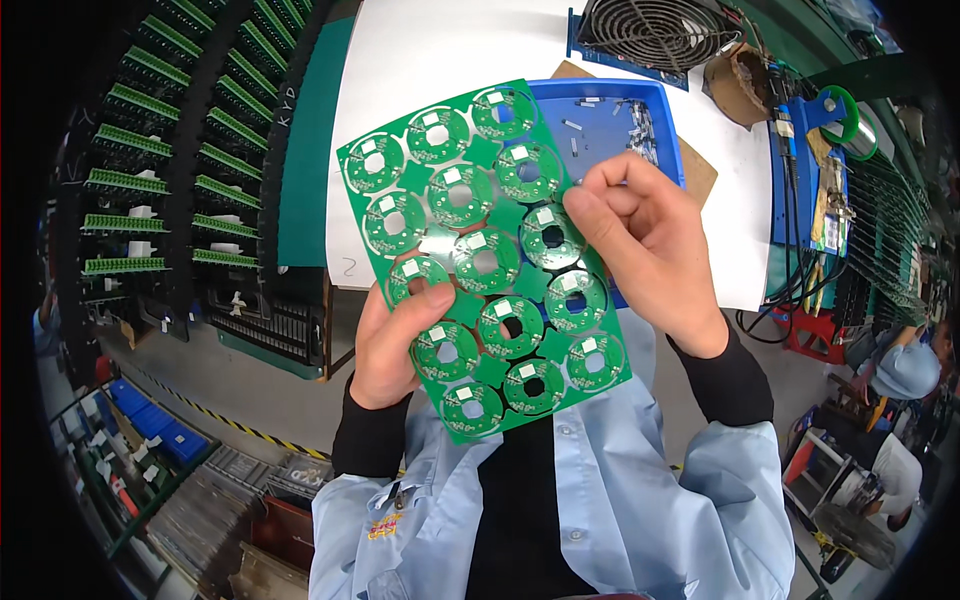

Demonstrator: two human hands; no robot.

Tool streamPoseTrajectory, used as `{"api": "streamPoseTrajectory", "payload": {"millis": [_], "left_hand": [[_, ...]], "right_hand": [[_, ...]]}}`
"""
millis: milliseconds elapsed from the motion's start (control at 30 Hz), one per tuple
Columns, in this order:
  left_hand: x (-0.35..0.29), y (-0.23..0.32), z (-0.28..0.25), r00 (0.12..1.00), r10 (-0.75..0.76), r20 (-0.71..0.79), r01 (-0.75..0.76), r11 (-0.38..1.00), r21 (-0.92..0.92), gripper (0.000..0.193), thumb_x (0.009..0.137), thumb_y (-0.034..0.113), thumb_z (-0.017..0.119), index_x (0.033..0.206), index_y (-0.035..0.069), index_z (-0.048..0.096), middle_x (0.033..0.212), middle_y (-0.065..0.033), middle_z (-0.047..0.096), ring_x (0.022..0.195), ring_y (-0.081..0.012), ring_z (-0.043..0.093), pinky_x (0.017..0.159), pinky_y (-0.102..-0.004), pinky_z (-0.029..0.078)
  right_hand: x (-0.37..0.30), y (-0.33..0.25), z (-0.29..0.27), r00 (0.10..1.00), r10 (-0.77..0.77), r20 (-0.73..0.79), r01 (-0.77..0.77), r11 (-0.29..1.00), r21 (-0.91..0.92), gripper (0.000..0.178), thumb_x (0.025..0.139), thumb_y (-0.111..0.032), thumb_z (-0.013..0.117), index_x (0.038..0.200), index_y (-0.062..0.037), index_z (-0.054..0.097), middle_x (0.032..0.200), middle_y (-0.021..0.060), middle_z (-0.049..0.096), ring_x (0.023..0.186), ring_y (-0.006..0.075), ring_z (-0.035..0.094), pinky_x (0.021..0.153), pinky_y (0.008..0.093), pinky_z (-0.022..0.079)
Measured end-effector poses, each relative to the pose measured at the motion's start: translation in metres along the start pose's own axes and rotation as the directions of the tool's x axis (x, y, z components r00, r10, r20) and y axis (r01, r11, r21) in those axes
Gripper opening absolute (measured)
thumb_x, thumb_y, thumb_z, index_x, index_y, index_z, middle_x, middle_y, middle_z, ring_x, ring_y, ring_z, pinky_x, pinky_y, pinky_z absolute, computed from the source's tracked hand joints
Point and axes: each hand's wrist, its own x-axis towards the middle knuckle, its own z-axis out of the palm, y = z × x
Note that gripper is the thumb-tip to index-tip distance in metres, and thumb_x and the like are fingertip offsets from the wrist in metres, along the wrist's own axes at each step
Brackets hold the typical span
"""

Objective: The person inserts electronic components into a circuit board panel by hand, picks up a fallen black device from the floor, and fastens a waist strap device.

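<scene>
A green circuit board panel (505,217) is held up in front of me, tilted, over the table's near edge. It carries several round boards, most with a white square part and a hole in the middle. My left hand (395,340) grips its lower left side, thumb on the face, the other fingers mostly hidden behind. At the right edge, my right hand (650,240) is closed, thumb and index finger pinched at the panel's rim; whether a small part is between them cannot be made out. Behind the panel, a blue tray (660,110) holds several small, shiny, clear-and-metal pieces.
White paper (420,50) covers the table. Beyond stand a black fan grille (655,35), a cardboard tube (738,85) and a solder wire spool (848,120). Black racks (190,130) of green boards rise at left. Blue bins (155,415) sit lower left; another person (890,470) is at lower right.
</scene>
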Motion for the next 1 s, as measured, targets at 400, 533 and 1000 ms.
{"api": "streamPoseTrajectory", "payload": {"millis": [400,533,1000], "left_hand": [[-0.012,-0.009,-0.050,0.965,0.051,-0.258,-0.047,0.999,0.022,0.047,0.086,0.018,0.055,0.127,-0.003,0.052,0.103,-0.0180,0.067,0.073,-0.0244,0.068,0.062,-0.0340,0.057],[-0.012,-0.013,-0.045,0.962,0.068,-0.263,-0.075,0.997,-0.018,0.046,0.086,0.018,0.055,0.126,-0.003,0.052,0.104,-0.0173,0.067,0.076,-0.0245,0.068,0.064,-0.0338,0.057],[-0.011,-0.010,-0.058,0.998,0.020,-0.059,-0.021,1.000,-0.018,0.054,0.091,0.017,0.056,0.138,-0.006,0.043,0.123,-0.0191,0.062,0.104,-0.0257,0.067,0.086,-0.0369,0.057]], "right_hand": [[0.019,0.008,-0.032,0.919,-0.375,0.125,0.316,0.506,-0.803,0.008,0.084,0.001,0.066,0.092,0.0013,0.067,0.086,0.0143,0.063,0.075,0.0337,0.063,0.068,0.0391,0.050],[0.029,0.009,-0.031,0.905,-0.352,0.240,0.382,0.420,-0.823,0.010,0.081,0.002,0.067,0.091,0.0007,0.067,0.093,0.0151,0.061,0.087,0.0358,0.061,0.074,0.0419,0.049],[0.034,0.013,-0.020,0.891,-0.211,0.402,0.437,0.157,-0.886,0.013,0.082,0.007,0.060,0.092,0.0008,0.055,0.090,0.0153,0.057,0.086,0.0376,0.058,0.075,0.0434,0.048]]}}
